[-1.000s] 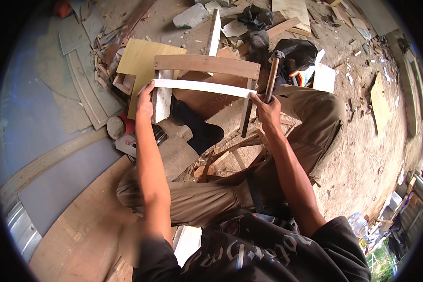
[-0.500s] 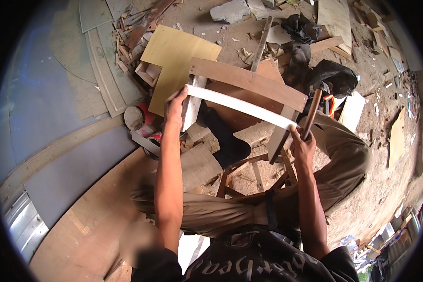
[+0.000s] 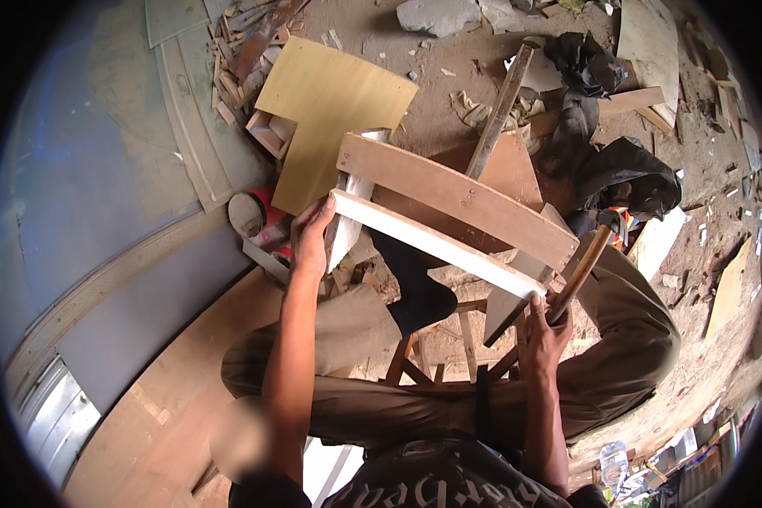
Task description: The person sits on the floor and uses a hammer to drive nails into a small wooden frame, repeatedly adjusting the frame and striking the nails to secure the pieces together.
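My left hand point(image 3: 311, 237) is closed round the left end of a white-faced wooden strip point(image 3: 432, 244), beside a pale upright board point(image 3: 345, 241). At the strip's right end, my right hand point(image 3: 547, 334) pinches it with the thumb and also grips a round brown wooden handle point(image 3: 586, 269) that points up to the right. Any tool head on that handle cannot be made out. Just beyond the strip, a brown plank point(image 3: 457, 196) with small nail marks spans the two side boards. The right side board point(image 3: 508, 309) has a dark lower edge.
Under the piece stands a wooden stool-like frame point(image 3: 449, 339) between my legs. A yellowish panel point(image 3: 339, 93) and red-sided cans point(image 3: 267, 212) lie to the left. Black plastic point(image 3: 631, 178), a long wood bar point(image 3: 501, 110) and scraps litter the ground beyond. A blue-grey panel point(image 3: 161, 313) borders the left.
The strip and plank have tilted, their right end coming lower and nearer to me. My right hand has moved down with the handle; both hands keep their hold.
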`<action>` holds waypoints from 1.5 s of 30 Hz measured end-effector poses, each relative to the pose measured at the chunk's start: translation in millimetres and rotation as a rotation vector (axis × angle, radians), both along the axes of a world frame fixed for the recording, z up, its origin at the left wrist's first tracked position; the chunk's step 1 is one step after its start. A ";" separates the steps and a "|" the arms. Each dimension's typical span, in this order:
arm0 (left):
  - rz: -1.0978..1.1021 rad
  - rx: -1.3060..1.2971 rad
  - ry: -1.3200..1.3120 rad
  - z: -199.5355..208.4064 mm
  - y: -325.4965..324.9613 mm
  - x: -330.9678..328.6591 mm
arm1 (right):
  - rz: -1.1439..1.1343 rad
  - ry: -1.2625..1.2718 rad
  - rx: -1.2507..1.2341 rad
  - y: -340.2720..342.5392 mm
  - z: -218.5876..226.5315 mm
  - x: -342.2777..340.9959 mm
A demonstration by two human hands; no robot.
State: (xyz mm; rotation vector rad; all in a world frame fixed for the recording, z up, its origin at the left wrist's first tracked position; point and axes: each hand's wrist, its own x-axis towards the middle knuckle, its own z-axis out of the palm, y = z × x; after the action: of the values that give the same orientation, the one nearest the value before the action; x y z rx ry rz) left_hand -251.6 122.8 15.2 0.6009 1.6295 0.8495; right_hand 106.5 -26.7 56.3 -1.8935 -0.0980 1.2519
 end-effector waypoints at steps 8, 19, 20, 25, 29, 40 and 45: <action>-0.020 -0.011 0.058 -0.6 -5.0 -2.6 | 0.039 0.043 0.031 -12.4 -12.7 7.8; 0.120 0.580 0.938 11.7 -64.2 72.3 | 0.139 -0.161 0.230 -15.0 -49.9 7.6; 0.181 0.537 0.799 12.5 -78.1 88.1 | 0.150 -0.178 0.245 -14.5 -49.6 6.4; -0.333 0.708 1.067 7.3 -90.3 127.9 | 0.184 -0.260 0.232 -20.3 -31.1 11.0; -0.550 0.646 1.170 8.8 -91.5 109.8 | 0.263 -0.626 0.335 -27.2 -22.5 0.2; -0.720 0.602 1.062 11.8 -94.6 90.1 | 0.884 -0.577 0.457 -16.0 34.0 -75.4; -0.667 0.746 1.012 -6.4 -94.1 80.2 | 1.015 -0.480 0.725 13.0 50.5 -126.8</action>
State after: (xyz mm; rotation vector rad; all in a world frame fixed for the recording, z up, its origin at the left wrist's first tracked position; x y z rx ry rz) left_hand -171.4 28.7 8.9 2.2311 1.7045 0.6343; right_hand -20.3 -13.7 106.8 -1.4165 -1.6867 1.0640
